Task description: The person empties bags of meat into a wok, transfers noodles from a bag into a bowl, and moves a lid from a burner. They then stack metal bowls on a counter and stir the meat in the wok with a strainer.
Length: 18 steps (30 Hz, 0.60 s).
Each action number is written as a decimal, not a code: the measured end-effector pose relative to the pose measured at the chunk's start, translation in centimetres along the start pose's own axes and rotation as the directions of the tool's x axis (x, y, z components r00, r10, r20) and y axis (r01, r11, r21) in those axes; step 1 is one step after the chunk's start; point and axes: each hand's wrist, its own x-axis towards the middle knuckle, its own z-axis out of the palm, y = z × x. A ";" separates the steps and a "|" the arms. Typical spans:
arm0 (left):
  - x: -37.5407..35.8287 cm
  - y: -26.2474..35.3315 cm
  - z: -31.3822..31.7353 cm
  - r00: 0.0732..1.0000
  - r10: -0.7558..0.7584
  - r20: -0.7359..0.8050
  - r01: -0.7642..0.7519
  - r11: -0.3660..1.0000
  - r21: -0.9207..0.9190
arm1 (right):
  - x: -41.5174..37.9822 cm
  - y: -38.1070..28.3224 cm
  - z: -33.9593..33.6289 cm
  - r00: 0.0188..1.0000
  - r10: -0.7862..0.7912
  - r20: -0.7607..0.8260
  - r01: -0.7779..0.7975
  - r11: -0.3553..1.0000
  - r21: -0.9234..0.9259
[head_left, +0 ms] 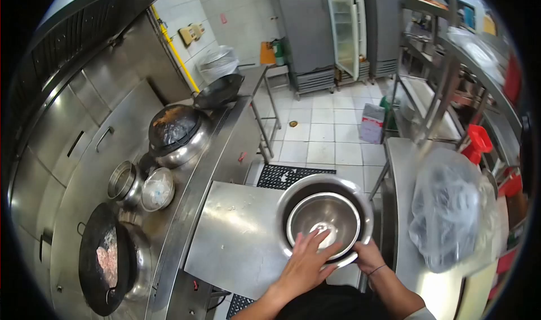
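Note:
A large steel bowl (pixel 285 207) sits at the right end of the steel table, with a smaller steel bowl (pixel 352 213) nested inside it. My left hand (pixel 309 265) reaches over the near rim of the small bowl, fingers spread over its inside. At the near right, my right hand (pixel 369 257) has its fingers closed round the rim of the large bowl; part of that hand is hidden by the rim.
On the left, the stove holds a wok (pixel 90 263) with pinkish minced meat (pixel 108 265), small pots (pixel 125 180) and an upturned wok (pixel 176 127). The steel table (pixel 231 241) lies between stove and hands. A counter at right bears a clear plastic bag (pixel 445 207). Fridges (pixel 307 32) stand behind.

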 end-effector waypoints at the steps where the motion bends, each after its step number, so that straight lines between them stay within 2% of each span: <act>1: 1.8 -0.3 -0.4 1.000 0.012 -0.015 -0.012 0.999 -0.035 | 2.2 -0.2 -1.4 0.999 -0.043 0.010 0.043 0.999 -0.009; 4: 7.0 -1.8 -2.4 0.993 0.067 -0.098 -0.074 0.994 -0.079 | 7.0 -4.2 -1.5 0.996 -0.048 -0.073 0.050 0.998 0.030; 7: 10.8 -5.0 -3.3 0.980 0.012 -0.200 -0.024 0.998 -0.058 | 14.4 -7.0 -2.5 0.990 -0.040 -0.135 0.042 0.999 0.009; 9: 13.2 -7.8 -3.4 0.956 -0.051 -0.290 0.050 0.999 -0.009 | 19.7 -9.4 -1.9 0.980 -0.033 -0.195 0.037 0.999 0.019; 11: 14.4 -10.0 -3.7 0.921 -0.167 -0.351 0.193 0.981 0.038 | 25.9 -10.8 -1.5 0.972 0.008 -0.234 -0.001 1.000 0.031; 12: 14.8 -11.1 -3.6 0.884 -0.227 -0.409 0.270 0.962 0.051 | 30.4 -10.7 -2.4 0.976 0.015 -0.219 -0.010 1.000 0.025; 14: 14.9 -13.5 -3.1 0.783 -0.401 -0.476 0.478 0.877 0.047 | 35.4 -13.8 1.1 0.990 -0.006 -0.144 0.010 1.000 0.026; 16: 13.5 -14.6 -1.7 0.655 -0.536 -0.533 0.647 0.762 0.028 | 40.2 -16.1 3.7 0.998 0.008 -0.060 -0.009 1.000 -0.019; 17: 12.7 -15.0 -1.4 0.599 -0.571 -0.562 0.705 0.709 0.031 | 43.6 -16.5 4.7 0.998 0.059 -0.026 -0.059 0.998 0.024; 18: 12.1 -14.7 -1.1 0.506 -0.623 -0.597 0.765 0.643 -0.022 | 45.3 -17.6 7.2 0.998 0.049 0.044 -0.049 0.999 0.006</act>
